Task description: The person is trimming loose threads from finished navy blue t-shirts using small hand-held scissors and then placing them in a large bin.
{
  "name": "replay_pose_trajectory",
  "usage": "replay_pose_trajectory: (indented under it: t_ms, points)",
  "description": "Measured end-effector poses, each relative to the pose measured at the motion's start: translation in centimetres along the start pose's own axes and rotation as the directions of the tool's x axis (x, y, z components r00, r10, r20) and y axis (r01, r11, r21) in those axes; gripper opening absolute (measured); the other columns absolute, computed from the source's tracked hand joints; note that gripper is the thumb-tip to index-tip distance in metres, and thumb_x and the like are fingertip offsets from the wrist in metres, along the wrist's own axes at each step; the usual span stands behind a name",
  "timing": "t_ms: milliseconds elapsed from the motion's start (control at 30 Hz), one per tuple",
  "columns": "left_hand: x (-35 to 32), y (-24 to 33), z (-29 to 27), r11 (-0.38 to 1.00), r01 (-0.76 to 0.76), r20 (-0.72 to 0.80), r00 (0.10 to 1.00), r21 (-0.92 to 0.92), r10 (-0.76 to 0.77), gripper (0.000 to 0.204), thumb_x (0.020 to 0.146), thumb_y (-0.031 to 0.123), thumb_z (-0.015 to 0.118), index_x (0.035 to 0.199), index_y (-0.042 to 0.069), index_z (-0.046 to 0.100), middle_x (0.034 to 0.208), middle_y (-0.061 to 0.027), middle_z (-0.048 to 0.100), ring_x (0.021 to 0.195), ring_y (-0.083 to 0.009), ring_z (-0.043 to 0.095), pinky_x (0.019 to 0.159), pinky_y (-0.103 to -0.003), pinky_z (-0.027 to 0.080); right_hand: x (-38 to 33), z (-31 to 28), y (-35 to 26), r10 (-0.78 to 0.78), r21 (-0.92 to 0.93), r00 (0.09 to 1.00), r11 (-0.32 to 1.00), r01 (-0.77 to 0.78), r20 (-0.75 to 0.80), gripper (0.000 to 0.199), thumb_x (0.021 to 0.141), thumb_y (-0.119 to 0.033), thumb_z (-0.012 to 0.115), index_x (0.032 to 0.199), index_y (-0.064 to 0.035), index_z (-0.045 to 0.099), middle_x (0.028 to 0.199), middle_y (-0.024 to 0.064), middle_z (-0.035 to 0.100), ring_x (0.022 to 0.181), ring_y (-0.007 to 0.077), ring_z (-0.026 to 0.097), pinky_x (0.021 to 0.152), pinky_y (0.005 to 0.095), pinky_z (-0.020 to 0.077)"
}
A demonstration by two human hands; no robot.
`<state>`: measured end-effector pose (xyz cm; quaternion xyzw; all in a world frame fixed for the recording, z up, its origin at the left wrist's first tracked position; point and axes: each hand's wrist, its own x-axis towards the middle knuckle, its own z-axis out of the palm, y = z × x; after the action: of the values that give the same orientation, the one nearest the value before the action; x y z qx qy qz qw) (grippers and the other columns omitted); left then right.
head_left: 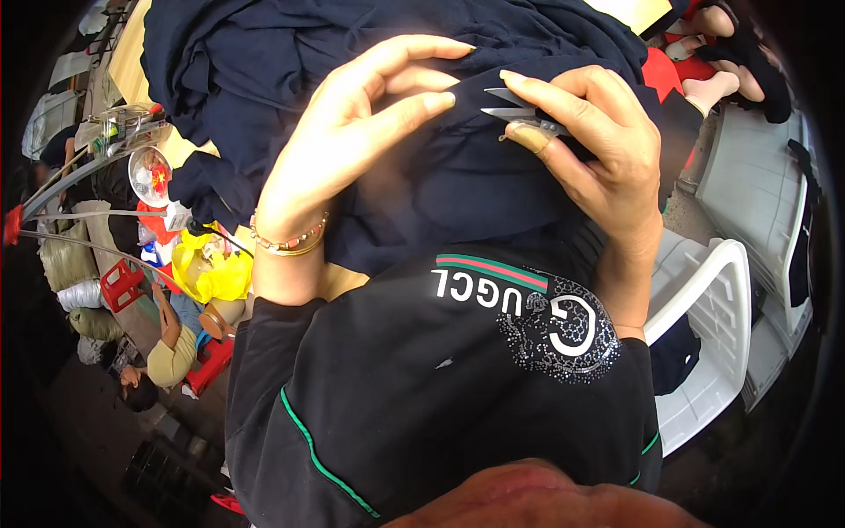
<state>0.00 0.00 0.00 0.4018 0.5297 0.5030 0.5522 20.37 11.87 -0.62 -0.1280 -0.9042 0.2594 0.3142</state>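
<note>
1. A yellowish desk [132, 62] shows at the upper left, its edge peeking from under a heap of dark navy cloth [264, 70] that covers most of it; the same cloth spills down toward the person's lap.
2. To the left of the desk lie a clear plastic box [123, 123], a round clear lid with a red spot [150, 176] and a yellow plastic bag [211, 268]; a small red stool [121, 283] stands lower on the floor, near grey sacks [75, 264].
3. Another person in a pale top [172, 352] crouches at the lower left; at the upper right, someone's feet in dark sandals [739, 53] rest on a red surface.
4. A white plastic chair [704, 334] stands at the right, beside a pale grey crate [757, 194].
5. The left hand [343, 145] lies on the navy cloth; its fingers [414, 106] are curved and loosely spread, the tips pressing the fabric just left of the blades; a beaded bracelet [290, 242] circles the wrist.
6. The right hand [598, 158] grips small thread snips [510, 110]; thumb and fingers close round the handle, the metal blades pointing left and slightly parted.
7. The snips sit right over the cloth, their tips near the left fingertips, between the two hands.
</note>
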Motion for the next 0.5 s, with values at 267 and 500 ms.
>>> replay_pose_trajectory:
  t_ms: [267, 500]
  points:
    - [0.1, -0.6, -0.3, 0.999, -0.037, -0.03, 0.999, -0.01, 0.036, 0.039, 0.088, -0.004, 0.058, 0.126, -0.002, 0.052, 0.103, -0.0081, 0.066, 0.093, -0.0084, 0.062, 0.086, -0.019, 0.048, 0.2, 0.9, -0.2, 0.04, -0.024, 0.997, 0.999, -0.039, 0.068, 0.041, 0.066, -0.007, 0.078, 0.107, -0.006, 0.07, 0.074, 0.0055, 0.056, 0.067, 0.0173, 0.053, 0.059, 0.0279, 0.0421]
    - [0.3, -0.3, 0.0, 0.998, -0.044, -0.033, 0.999, -0.055, 0.042, 0.037, 0.088, -0.004, 0.059, 0.124, -0.002, 0.054, 0.1, -0.0073, 0.067, 0.092, -0.0084, 0.062, 0.086, -0.02, 0.048, 0.1, 1.3, 0.3, 0.005, 0.023, 1.0, 1.0, -0.005, 0.012, 0.038, 0.067, -0.007, 0.078, 0.104, -0.0077, 0.071, 0.073, 0.0053, 0.057, 0.064, 0.0173, 0.052, 0.058, 0.0277, 0.0413]
